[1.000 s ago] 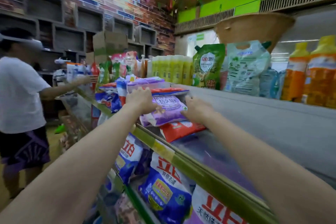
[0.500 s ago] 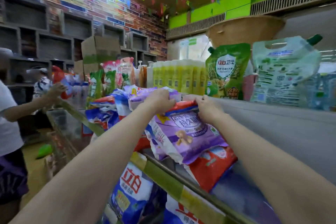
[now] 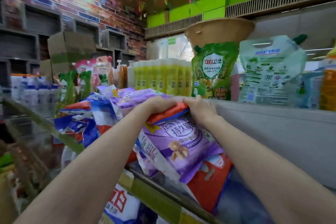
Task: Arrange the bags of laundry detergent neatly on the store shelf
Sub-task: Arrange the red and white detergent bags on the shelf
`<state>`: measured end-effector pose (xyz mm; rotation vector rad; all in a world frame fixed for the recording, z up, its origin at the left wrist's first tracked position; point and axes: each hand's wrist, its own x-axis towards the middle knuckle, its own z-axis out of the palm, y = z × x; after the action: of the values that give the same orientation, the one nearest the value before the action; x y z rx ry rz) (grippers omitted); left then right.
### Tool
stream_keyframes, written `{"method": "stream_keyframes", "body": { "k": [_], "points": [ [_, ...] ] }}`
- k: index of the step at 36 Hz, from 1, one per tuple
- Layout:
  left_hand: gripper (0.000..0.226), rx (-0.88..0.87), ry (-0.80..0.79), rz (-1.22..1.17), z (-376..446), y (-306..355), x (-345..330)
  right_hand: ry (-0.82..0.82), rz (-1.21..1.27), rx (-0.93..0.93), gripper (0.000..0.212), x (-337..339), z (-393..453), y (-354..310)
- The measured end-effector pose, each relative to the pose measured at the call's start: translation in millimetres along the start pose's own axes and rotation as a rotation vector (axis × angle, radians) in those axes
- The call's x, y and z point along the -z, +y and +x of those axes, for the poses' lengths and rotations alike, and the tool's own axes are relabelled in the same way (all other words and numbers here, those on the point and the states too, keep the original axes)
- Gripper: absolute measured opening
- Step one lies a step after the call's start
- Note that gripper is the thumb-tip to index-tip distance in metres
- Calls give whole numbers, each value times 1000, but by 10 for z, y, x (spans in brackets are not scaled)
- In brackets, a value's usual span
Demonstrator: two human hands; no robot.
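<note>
Store shelf (image 3: 272,132) is holding slumped bags; left hand (image 3: 156,104) and right hand (image 3: 199,108) fingers are pinching the purple bag (image 3: 180,143) top, needing standing upright next.

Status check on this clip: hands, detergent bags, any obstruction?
Left hand, right hand both gripping top edge of purple bag. Bag tilted over red bag. Nothing blocking.

Two bare hands, left hand (image 3: 157,104) and right hand (image 3: 199,108). One purple plastic detergent bag (image 3: 179,148) over one red plastic detergent bag (image 3: 211,182). Two green spouted refill pouches, the dark one (image 3: 214,71) and the pale one (image 3: 271,72). Perhaps six yellow bottles (image 3: 161,76), blurred. One brown cardboard box (image 3: 71,47).
</note>
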<state>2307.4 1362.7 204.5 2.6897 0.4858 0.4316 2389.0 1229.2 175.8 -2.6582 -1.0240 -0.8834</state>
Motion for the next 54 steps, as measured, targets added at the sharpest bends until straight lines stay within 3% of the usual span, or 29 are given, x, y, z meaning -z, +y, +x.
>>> {"method": "stream_keyframes", "body": {
  "k": [4, 7, 9, 12, 13, 15, 18, 22, 27, 30, 34, 37, 40, 43, 47, 51, 54],
  "points": [
    [52, 2, 16, -20, -20, 70, 32, -78, 18, -22, 38, 263, -151, 109],
    [52, -5, 47, 34, -80, 109, 47, -151, 159, -57, 19, 414, -186, 163],
    [50, -19, 53, 58, -118, 111, 65, -237, 443, -135, 7, 451, -164, 220],
    [48, -26, 67, 80, -147, 30, 80, -300, 1001, -378, 16, 448, -108, 325],
    [48, -24, 79, 84, -162, -2, 81, -303, 1065, -419, 17, 424, -84, 317],
    [49, -8, 101, 85, -194, -48, 89, -304, 1057, -492, 23, 322, -56, 239],
    [51, 7, 125, 90, -275, -56, 112, -456, 1090, -589, 34, 170, -55, 158],
    [45, 40, 139, 112, -370, -79, 164, -584, 1004, -550, 36, 337, -135, 237],
    [33, 111, 144, 103, -497, -57, 204, -512, 1079, -516, 14, 612, -231, 277],
    [39, 143, 148, 111, -623, 37, 174, -446, 1160, -522, 27, 661, -335, 291],
    [50, 244, 156, 107, -822, 134, 163, -309, 1273, -545, 22, 729, -502, 309],
    [52, 319, 147, 20, -1006, 187, 182, -202, 1361, -563, 29, 794, -604, 363],
    [30, 427, 72, -178, -1217, 257, 184, -44, 1427, -590, 13, 909, -724, 448],
    [22, 517, 23, -403, -1397, 361, 139, 44, 1443, -607, 16, 915, -858, 599],
    [20, 459, 46, -549, -1571, 617, -57, -14, 1466, -579, 15, 829, -1132, 794],
    [49, 411, 54, -570, -1690, 813, -317, -205, 1495, -597, 33, 856, -1468, 932],
    [49, 411, 8, -650, -1784, 886, -443, -368, 1424, -673, 21, 952, -1755, 1094]
  ]
}}
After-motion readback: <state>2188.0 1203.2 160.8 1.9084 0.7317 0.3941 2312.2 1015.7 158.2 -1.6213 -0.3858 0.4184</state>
